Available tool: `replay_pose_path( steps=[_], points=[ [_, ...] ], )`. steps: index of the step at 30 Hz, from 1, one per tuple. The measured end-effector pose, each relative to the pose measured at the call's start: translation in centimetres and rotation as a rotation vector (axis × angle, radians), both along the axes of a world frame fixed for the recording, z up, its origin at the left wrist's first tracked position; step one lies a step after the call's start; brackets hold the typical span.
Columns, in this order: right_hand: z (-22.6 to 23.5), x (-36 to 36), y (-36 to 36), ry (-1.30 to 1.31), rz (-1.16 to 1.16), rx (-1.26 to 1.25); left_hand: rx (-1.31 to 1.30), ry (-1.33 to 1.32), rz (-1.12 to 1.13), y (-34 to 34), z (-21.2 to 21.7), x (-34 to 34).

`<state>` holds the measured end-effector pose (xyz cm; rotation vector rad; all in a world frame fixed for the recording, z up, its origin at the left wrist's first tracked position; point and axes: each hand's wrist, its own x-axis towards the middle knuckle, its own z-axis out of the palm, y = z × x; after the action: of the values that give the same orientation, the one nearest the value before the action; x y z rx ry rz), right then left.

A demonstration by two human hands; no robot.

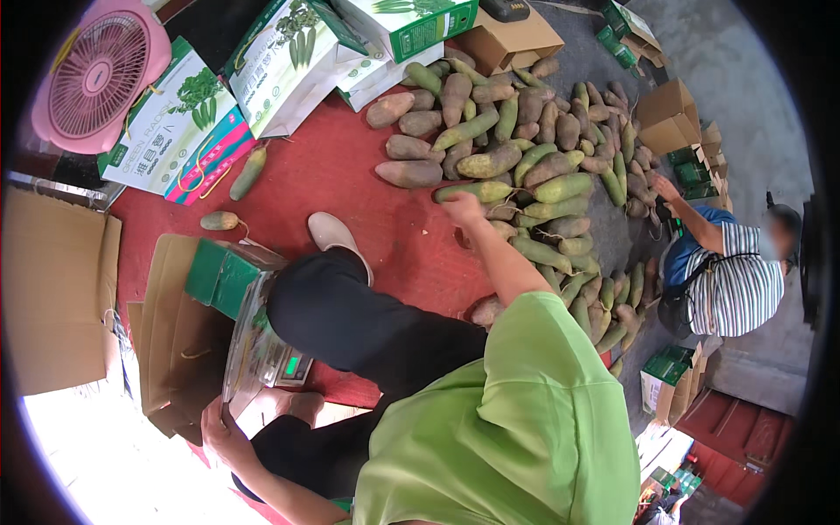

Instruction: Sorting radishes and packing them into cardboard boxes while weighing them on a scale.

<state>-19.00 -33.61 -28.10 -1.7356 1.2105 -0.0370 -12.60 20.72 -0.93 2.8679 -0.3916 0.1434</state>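
Observation:
My right hand [461, 210] reaches out to the near side of a large pile of radishes [490, 162]. Its fingers are closed round the end of a long green radish [486, 192]. At the lower left my left hand [226, 435] pinches the edge of an open printed carton [238, 354] with brown inner flaps. Close beside that carton is a scale [291, 367] with a lit green display. A green box end [219, 273] shows at the carton's far side. The inside of the carton is mostly in shadow.
Two loose radishes [249, 172] [220, 220] lie on the red floor covering. Printed cartons [289, 61] and a pink fan [98, 74] stand at the far left. At the right a person in a striped shirt [735, 293] crouches by the pile. Brown cartons [667, 115] stand nearby.

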Motion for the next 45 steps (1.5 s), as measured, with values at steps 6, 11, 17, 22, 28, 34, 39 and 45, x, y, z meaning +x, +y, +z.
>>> replay_pose_path(
  steps=[6, 11, 17, 22, 28, 34, 39, 45],
  points=[
    [0.1, -5.7, -5.1, -0.127, -0.551, 0.457, -0.018, 0.025, 0.006, 0.6, -0.2, 0.0],
    [-5.5, -8.9, -10.2, -0.340, -0.770, 0.505, -0.016, 0.034, 0.005, 0.6, -0.6, 0.2],
    [-4.9, -7.2, -11.8, -0.200, -0.915, 0.481, 0.008, 0.057, 0.035, 1.2, -0.6, 0.1],
    [-6.9, -7.0, -13.3, -0.149, -0.991, 0.532, 0.040, 0.043, 0.077, 1.6, -0.8, 0.2],
    [-8.4, -7.0, -14.1, -0.125, -1.032, 0.445, 0.027, 0.040, 0.051, 0.7, -0.4, 0.3],
    [-7.1, -5.3, -12.5, -0.094, -1.114, 0.365, -0.019, 0.014, 0.008, 0.4, -0.4, 0.1],
    [-5.5, -4.1, -10.8, -0.433, -1.054, 0.469, -0.031, 0.038, 0.064, -0.4, 0.0, -0.2],
    [-6.1, -3.2, -9.9, -0.498, -0.993, 0.395, -0.062, 0.047, 0.072, -2.3, 1.2, 0.1]
  ],
)
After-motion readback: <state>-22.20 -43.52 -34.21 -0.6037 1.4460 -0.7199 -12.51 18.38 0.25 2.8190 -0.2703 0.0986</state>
